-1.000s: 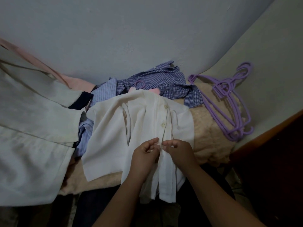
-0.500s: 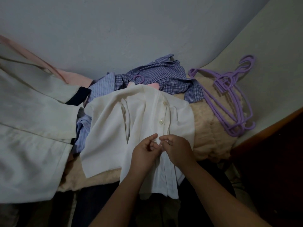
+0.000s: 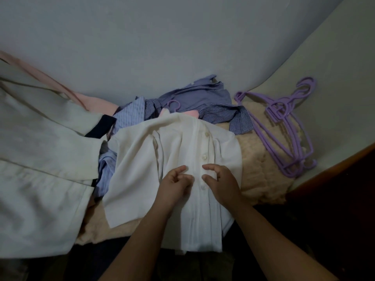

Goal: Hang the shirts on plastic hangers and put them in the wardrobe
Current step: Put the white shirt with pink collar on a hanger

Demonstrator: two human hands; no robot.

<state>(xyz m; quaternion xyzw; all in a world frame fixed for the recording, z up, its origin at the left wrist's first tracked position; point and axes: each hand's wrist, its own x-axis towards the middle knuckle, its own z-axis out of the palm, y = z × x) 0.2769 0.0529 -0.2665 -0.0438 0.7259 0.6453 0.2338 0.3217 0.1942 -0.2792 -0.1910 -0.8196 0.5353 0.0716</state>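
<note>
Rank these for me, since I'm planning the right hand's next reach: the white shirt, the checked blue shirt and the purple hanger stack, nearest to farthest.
1. White shirt: directly under the right hand.
2. Checked blue shirt: beyond it, toward the wall.
3. Purple hanger stack: far right, by the wall.

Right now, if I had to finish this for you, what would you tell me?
Left hand and right hand: fingers loosely curled beside the button strip of the white shirt; no firm grip that I can see.
The white shirt lies on the bed; a purple hook pokes out at its collar.
Blue shirts are piled behind it, spare hangers to the right.
Done: top buttons look closed.
Left: lower buttons, hanging it up, then the other shirts. No wardrobe in view.
</note>
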